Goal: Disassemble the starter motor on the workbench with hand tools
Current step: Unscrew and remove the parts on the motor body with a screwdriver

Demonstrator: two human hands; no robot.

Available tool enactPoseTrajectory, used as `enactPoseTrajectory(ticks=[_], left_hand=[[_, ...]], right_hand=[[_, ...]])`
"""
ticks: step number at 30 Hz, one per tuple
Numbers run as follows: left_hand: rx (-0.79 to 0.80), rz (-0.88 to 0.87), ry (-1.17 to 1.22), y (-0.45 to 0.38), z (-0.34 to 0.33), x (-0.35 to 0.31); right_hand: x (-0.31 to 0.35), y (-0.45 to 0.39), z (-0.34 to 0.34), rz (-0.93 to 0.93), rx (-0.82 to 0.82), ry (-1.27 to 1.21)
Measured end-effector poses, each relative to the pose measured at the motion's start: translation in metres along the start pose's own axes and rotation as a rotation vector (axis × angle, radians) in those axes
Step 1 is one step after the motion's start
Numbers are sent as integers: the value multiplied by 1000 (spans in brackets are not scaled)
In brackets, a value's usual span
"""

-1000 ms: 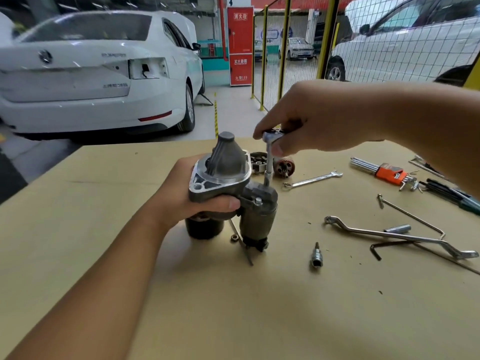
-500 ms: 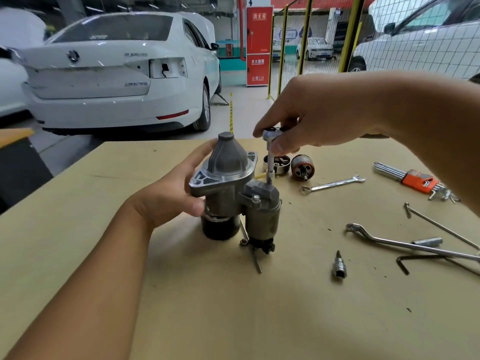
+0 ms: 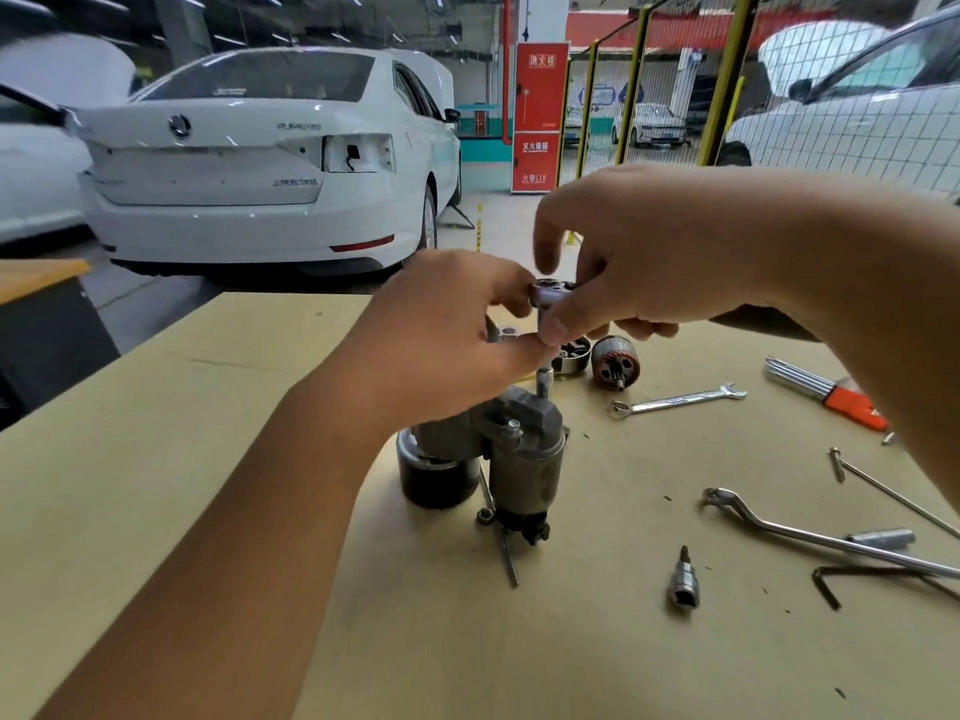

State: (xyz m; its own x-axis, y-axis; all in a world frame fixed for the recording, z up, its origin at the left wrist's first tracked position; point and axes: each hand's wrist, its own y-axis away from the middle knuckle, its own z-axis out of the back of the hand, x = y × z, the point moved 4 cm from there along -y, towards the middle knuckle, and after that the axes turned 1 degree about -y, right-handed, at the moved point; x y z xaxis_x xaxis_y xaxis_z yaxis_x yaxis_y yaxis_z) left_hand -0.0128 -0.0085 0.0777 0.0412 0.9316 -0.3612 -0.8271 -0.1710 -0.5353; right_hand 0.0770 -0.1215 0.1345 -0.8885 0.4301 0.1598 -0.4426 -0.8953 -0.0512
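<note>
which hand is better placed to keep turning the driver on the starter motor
Right. The right hand already pinches the silver driver head standing on the grey starter motor; the left hand partly covers the motor, fingertips at the shaft.

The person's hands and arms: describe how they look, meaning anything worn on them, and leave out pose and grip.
Both the left hand and the right hand are bare: no gloves, and no rings, watch or wristband show. Both forearms are uncovered as far as the frame edges; no sleeve is in view. Fingernails look short and plain.
</note>
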Motion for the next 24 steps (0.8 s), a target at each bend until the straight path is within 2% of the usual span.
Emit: enactPoseTrajectory(ticks=[2, 4, 8, 12, 15, 17, 21, 24], left_hand=[[99, 63, 77, -11, 0, -1], [148, 91, 51, -19, 2, -3], [178, 26, -92, -32, 1, -16], [285, 21, 3, -35, -2, -13], [346, 9, 61, -33, -4, -10], [353, 7, 104, -32, -5, -9], [336, 46, 155, -33, -7, -3], [321, 62, 161, -32, -8, -4]], right_hand=[[-3, 2, 0, -31, -13, -61], [-5, 3, -1, -28, -26, -74], [-2, 4, 1, -13, -58, -10], [0, 7, -2, 35, -96, 60], [-6, 14, -1, 52, -2, -12], [-13, 18, 5, 52, -19, -9], [-23, 20, 10, 41, -190, 135], [-21, 26, 8, 26, -164, 176]])
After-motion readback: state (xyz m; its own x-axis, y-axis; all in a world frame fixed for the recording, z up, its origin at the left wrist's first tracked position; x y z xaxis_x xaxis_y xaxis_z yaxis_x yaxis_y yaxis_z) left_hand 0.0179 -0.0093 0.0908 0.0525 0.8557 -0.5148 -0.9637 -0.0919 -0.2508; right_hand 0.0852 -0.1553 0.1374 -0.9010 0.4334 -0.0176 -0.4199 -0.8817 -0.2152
